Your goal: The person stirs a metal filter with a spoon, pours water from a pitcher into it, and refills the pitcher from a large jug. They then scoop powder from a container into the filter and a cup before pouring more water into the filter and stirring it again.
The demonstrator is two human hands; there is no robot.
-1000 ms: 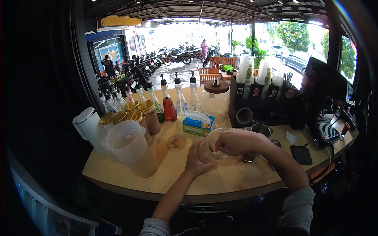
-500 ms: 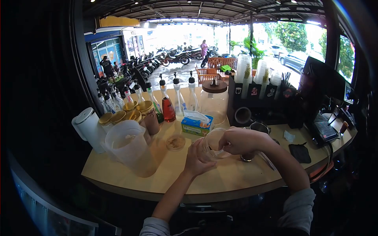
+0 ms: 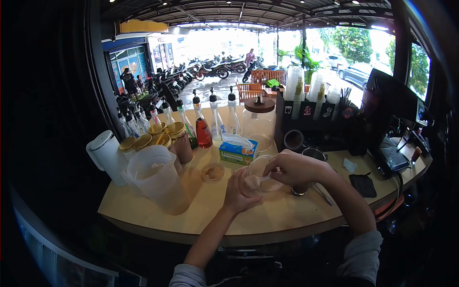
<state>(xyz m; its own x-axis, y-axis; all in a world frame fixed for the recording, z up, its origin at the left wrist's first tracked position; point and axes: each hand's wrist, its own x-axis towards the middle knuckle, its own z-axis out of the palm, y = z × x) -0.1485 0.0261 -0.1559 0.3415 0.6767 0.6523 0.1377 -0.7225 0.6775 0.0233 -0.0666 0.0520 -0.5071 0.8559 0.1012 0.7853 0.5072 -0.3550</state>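
Observation:
My left hand (image 3: 236, 191) is wrapped round the side of a clear jar (image 3: 267, 189), tilted with its mouth towards me. My right hand (image 3: 299, 168) is at the jar's mouth, fingers pinched on a small pale spoon (image 3: 261, 179) that reaches inside. Its bowl is partly hidden by the jar wall, and I cannot make out the contents clearly. Left of the jar lies a round lid (image 3: 212, 173) with brown residue in it. A small metal cup (image 3: 299, 190) stands under my right wrist, partly covered.
A translucent pitcher (image 3: 155, 179), a white jug (image 3: 107, 155) and gold-lidded jars (image 3: 179, 141) stand left. Pump bottles (image 3: 203, 129), a tissue box (image 3: 238, 152) and a large wooden-lidded jar (image 3: 259, 124) line the back. Right are stacked cups (image 3: 294, 91), a black cloth (image 3: 362, 185) and a metal utensil (image 3: 323, 195).
My right hand has lifted slightly, and the pale spoon now shows in the jar's mouth. My left hand keeps its hold on the jar.

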